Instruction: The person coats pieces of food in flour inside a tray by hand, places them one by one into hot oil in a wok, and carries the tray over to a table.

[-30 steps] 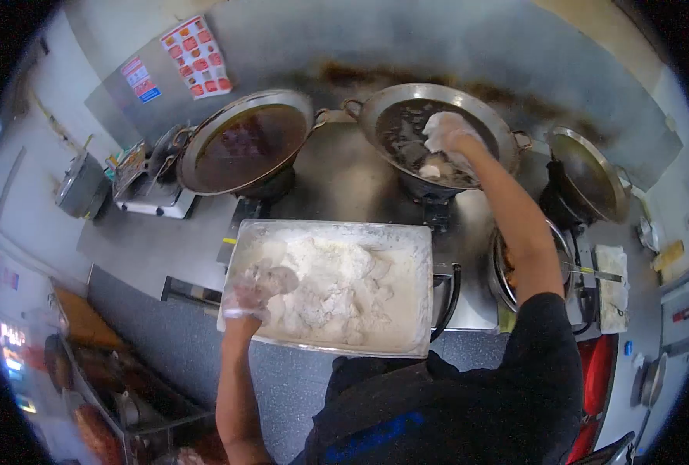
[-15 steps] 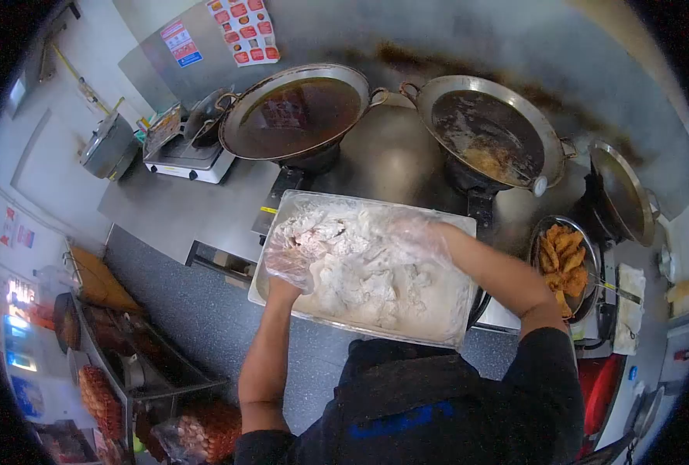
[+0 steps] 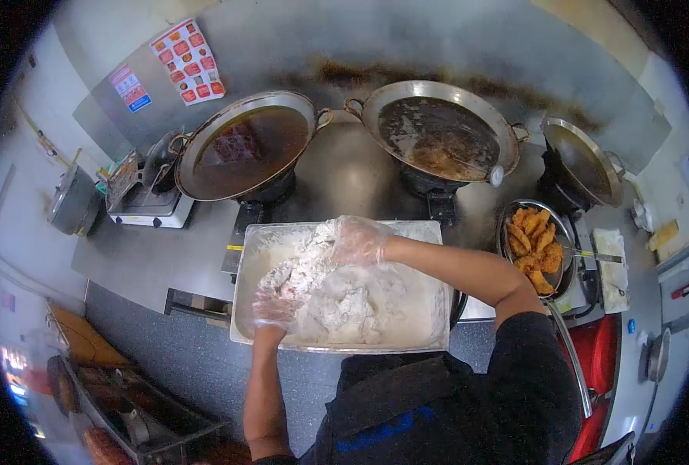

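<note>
A rectangular metal tray holds white flour with lumpy coated pieces in it. My left hand, in a clear plastic glove dusted with flour, is at the tray's left side, its fingers closed around a floured piece of meat with pinkish patches. Over the tray's upper middle, my gloved right hand curls down on floured meat beside the left hand's piece. Flour and the gloves partly hide the fingertips. A mound of floured pieces lies just right of my left hand.
Behind the tray stand two wide woks of dark oil, a left wok and a bubbling right wok. A strainer of fried pieces sits at right, near another pan. A portable stove stands at left.
My right hand has moved left across the tray, closer to my left hand, and now curls over floured meat. The camera view has shifted, with the woks lower and further left.
</note>
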Tool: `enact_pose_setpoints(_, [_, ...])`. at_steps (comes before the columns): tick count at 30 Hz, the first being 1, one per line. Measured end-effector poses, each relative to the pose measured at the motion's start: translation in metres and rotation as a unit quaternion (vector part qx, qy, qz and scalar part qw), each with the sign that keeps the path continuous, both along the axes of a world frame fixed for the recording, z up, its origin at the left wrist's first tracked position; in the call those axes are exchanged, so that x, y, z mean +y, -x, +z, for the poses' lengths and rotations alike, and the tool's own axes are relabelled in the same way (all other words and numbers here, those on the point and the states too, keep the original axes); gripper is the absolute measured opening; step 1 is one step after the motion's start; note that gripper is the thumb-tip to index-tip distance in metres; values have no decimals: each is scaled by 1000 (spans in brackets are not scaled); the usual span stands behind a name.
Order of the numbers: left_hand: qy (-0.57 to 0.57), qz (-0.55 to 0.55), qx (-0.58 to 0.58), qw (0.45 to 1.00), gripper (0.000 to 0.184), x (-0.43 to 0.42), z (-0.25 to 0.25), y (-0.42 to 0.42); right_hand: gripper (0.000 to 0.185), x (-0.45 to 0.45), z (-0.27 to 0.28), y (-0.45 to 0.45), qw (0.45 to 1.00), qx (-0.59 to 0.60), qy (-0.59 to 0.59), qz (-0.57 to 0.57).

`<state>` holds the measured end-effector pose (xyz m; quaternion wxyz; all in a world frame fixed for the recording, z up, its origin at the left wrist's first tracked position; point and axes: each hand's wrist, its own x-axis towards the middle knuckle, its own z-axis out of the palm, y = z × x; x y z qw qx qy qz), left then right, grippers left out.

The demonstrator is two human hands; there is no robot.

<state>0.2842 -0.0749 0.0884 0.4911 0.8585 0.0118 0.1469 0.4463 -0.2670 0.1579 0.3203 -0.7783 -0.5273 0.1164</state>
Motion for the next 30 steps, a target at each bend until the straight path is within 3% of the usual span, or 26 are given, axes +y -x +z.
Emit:
enact_pose_setpoints(2, [89,-9,26,996,53,-11,8,-10,21,-8,30,4,998,6,54,-11])
enact_pose_setpoints(5, [36,13,48,998,64,-35,38,-12,28,-28,66,6,999,-25,37,5])
enact_pose_setpoints(9, [158,5,93,983,64,-42,36,-10,37,-60,103,-20,998,-15,-61,4])
enact_pose_setpoints(12, [116,15,74,990,60,-26,12,-2,39,-100,140,-44,993,11,-44,-111])
enact_pose_setpoints(13, [-74,1,112,991,57,-9,-14,1,38,-110,140,-62,987,-39,-27,-150])
enact_pose_setpoints(15, [-262,-13,145,954,55,-4,-24,5,37,-127,146,-85,978,-90,-10,-190])
enact_pose_setpoints(17, [-143,-13,151,978,53,-6,-28,7,35,-142,158,-94,930,-192,145,-279])
enact_pose_setpoints(21, [-265,-76,250,928,50,-13,-28,7,31,-164,106,-159,901,-285,225,-237])
enact_pose_setpoints(23, [-404,-156,278,857,50,-7,-58,7,25,-178,67,-194,901,-274,233,-241])
enact_pose_setpoints(24, [-404,-155,280,857,50,-10,-56,7,23,-186,50,-209,902,-270,236,-241])
enact_pose_setpoints(26, [-358,-231,419,802,48,-18,-52,4,21,-195,26,-227,924,-195,218,-248])
enact_pose_setpoints(27, [-357,-231,422,801,48,-15,-63,7,20,-196,17,-233,930,-169,211,-249])
enact_pose_setpoints(29, [-296,-224,369,852,41,3,-115,13,19,-190,7,-238,883,-256,283,-272])
enact_pose_setpoints(30, [-295,-223,371,852,41,17,-150,11,19,-189,16,-226,884,-255,283,-270])
